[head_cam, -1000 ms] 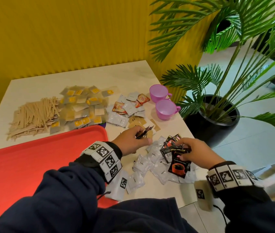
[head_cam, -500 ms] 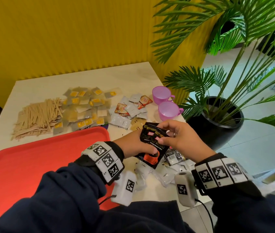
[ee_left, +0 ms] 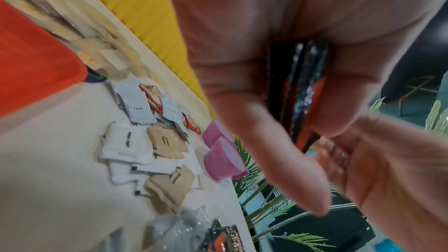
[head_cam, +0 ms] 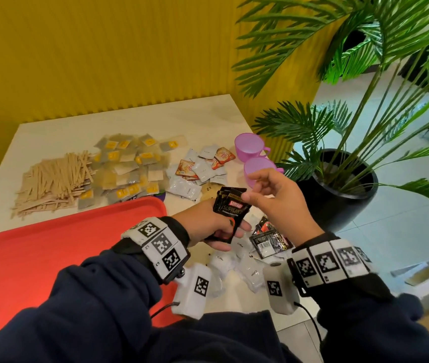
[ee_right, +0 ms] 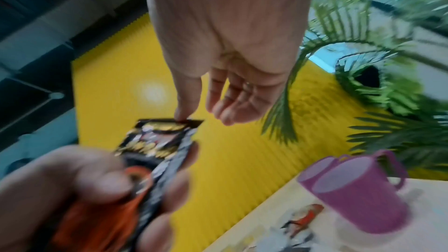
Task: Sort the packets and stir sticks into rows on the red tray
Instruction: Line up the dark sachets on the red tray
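Observation:
My left hand (head_cam: 208,226) grips a small stack of black coffee packets (head_cam: 230,213) upright, just past the right corner of the red tray (head_cam: 51,258). The left wrist view shows the stack's edges (ee_left: 303,93) pinched between thumb and fingers. My right hand (head_cam: 268,195) hovers over the stack with its fingers loose. Only its thumb tip touches the packets' top edge (ee_right: 181,120). More black packets (head_cam: 271,239) and white packets (head_cam: 234,263) lie on the table under my hands. Wooden stir sticks (head_cam: 53,179) are piled beyond the tray, which is bare.
Yellow-labelled packets (head_cam: 129,169) and white and orange packets (head_cam: 197,174) lie behind the tray. Brown packets (ee_left: 167,141) lie among them. Two purple cups (head_cam: 250,148) stand near the table's right edge. A potted palm (head_cam: 339,195) stands just off that edge, by the yellow wall.
My right hand lifted black packets from the pile and put them into my left hand. It has now let go, and only its thumb stays on the stack.

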Demonstrator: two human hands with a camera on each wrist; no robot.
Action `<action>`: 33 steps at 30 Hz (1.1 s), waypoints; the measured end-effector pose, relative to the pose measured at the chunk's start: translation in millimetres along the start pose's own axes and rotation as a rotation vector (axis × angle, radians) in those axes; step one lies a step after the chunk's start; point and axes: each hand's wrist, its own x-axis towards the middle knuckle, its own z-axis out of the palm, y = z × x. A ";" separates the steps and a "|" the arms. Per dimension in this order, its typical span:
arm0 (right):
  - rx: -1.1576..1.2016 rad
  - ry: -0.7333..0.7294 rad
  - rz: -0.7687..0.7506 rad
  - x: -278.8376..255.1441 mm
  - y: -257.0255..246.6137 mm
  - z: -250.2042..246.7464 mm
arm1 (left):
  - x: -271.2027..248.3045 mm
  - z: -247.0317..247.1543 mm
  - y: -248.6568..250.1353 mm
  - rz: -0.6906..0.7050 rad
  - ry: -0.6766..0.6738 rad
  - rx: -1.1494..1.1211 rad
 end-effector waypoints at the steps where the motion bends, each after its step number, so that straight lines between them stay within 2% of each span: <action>1: -0.063 0.015 0.049 2.2 7.0 -7.4 | -0.4 -1.6 0.2 -0.002 0.013 0.004; 3: -0.285 -0.067 0.201 4.2 25.9 -23.0 | -0.5 -4.7 0.1 -0.003 0.062 0.007; 6: -0.648 -0.355 0.418 1.3 62.2 -32.7 | 2.3 -6.5 -0.8 -0.004 0.124 0.006; 7: -0.720 -0.407 0.460 -0.6 72.7 -32.4 | 3.4 -6.4 -0.5 -0.008 0.134 0.014; 10: -0.852 -0.409 0.534 -5.6 92.2 -27.9 | 6.2 -5.0 0.2 -0.014 0.137 0.039; 15: -0.935 -0.399 0.538 -12.2 101.6 -18.5 | 6.6 -6.8 -0.5 -0.004 0.148 0.019; 18: -0.867 -0.428 0.495 -9.1 101.1 -16.7 | 6.8 -8.5 -2.2 0.006 0.146 0.032; 22: -0.641 -0.434 0.412 -4.8 92.6 -24.1 | 8.0 -11.4 -3.0 0.007 0.164 0.045; 29: -0.171 -0.351 0.170 1.7 28.2 -36.0 | 12.7 -14.1 -3.1 0.003 0.289 -0.055; 33: 0.126 -0.298 0.074 -0.3 7.6 -23.3 | 10.9 -8.9 -0.3 -0.019 0.213 -0.207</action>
